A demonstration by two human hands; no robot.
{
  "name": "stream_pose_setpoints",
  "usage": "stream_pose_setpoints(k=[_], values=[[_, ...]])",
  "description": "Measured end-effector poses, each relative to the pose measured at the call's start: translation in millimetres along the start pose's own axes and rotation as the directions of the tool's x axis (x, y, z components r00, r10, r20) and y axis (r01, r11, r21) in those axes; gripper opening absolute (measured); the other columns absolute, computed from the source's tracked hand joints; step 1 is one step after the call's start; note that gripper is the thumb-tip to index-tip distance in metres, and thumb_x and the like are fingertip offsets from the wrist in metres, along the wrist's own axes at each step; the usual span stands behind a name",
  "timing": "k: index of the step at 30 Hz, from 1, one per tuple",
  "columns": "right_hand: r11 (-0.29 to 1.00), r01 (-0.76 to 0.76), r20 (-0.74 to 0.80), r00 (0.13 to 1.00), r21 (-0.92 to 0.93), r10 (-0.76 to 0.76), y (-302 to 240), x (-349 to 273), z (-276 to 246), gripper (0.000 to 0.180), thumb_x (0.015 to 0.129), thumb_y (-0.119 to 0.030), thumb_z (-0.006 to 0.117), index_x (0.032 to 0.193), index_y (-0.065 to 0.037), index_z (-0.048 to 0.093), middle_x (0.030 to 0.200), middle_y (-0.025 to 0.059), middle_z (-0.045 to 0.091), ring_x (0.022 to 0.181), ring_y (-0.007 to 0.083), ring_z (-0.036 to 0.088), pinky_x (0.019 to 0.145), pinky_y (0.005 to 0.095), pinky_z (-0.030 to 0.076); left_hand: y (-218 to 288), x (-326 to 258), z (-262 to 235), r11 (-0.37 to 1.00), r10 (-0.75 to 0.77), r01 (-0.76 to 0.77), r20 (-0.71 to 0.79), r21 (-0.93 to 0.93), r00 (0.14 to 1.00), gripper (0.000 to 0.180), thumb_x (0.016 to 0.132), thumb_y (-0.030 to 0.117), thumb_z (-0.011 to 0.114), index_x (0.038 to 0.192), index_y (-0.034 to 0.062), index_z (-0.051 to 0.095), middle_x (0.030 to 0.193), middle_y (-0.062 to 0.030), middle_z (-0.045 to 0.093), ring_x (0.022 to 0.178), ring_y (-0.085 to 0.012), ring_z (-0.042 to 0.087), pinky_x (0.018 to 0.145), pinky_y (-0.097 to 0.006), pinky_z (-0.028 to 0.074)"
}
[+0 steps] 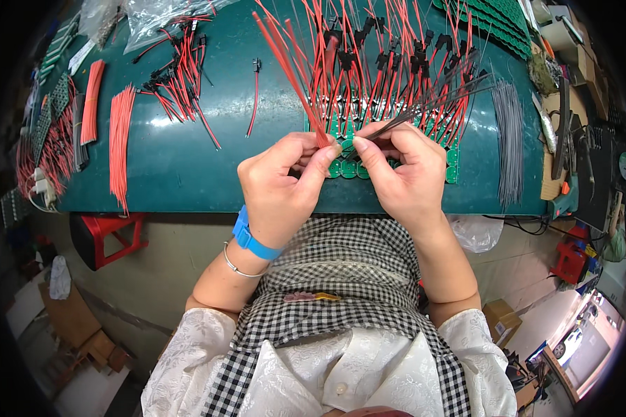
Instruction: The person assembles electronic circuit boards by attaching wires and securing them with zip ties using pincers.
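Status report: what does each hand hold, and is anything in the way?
Left hand pinching red wires. Right hand pinching black wires. Green circuit boards below, partly hidden by hands. Leads with black connectors crowd just beyond.

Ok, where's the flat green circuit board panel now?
In the head view, just right of centre, the panel lies on the dark green tabletop, partly behind the bare right hand.

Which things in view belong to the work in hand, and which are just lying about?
Belonging, it seems:
red wires in the left hand
black wires in the right hand
green circuit boards
connector leads crowded over them
probably the laid-out red bundle and dark bundle

Apparently lying about:
clear plastic bag
red stool
cardboard box
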State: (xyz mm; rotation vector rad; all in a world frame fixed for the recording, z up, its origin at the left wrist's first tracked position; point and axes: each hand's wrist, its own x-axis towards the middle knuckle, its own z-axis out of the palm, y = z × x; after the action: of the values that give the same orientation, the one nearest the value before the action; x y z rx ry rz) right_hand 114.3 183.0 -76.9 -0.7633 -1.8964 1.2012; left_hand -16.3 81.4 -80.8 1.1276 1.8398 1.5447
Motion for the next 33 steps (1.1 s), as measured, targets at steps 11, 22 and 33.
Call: stream_pose_setpoints(k=[11, 22, 33], values=[[0.988, 0.056, 0.116, 0.992, -0.145, -0.039, -4.9, 4.9, -5.0, 0.020, 0.081, 0.000, 0.071, 0.100, 0.002, 0.067, 0.080, 0.0100, 0.065, 0.066, 0.0165, 0.064, 0.054, 0.0280, 0.050, -3.6, 0.6, 2.8, 0.995, 0.061, -0.059, -0.021, 0.074, 0.998, 0.009, 0.084, 0.000, 0.073, 0.092, -0.0035, 0.070, 0.077, -0.0105, 0.072, 0.066, -0.0126, 0.070, 0.057, -0.025, 0.055], [0.966, -0.172, 0.060, 0.985, 0.192, 0.164, 1.6, -6.2, -29.5, 0.007, 0.081, 0.003, 0.072, 0.086, 0.006, 0.069, 0.087, 0.0094, 0.069, 0.075, 0.0119, 0.067, 0.066, 0.0237, 0.056, -1.2, 0.9, 0.2, 0.977, 0.070, -0.081, 0.064, 0.196, 0.995, 0.011, 0.084, -0.003, 0.072, 0.095, -0.0040, 0.071, 0.082, -0.0076, 0.073, 0.070, -0.0096, 0.068, 0.063, -0.023, 0.056], [0.999, -0.046, -0.038, 0.998, 0.021, 0.046, -2.6, 1.4, -17.2, 0.006, 0.083, 0.002, 0.070, 0.085, 0.007, 0.068, 0.084, 0.0111, 0.070, 0.074, 0.0141, 0.069, 0.063, 0.0254, 0.057, -1.3, -0.8, 4.6, 0.904, 0.223, -0.224, 0.047, 0.365, 0.974, 0.023, 0.083, -0.003, 0.074, 0.106, -0.0026, 0.071, 0.083, -0.0098, 0.074, 0.070, -0.0098, 0.069, 0.062, -0.023, 0.055]])
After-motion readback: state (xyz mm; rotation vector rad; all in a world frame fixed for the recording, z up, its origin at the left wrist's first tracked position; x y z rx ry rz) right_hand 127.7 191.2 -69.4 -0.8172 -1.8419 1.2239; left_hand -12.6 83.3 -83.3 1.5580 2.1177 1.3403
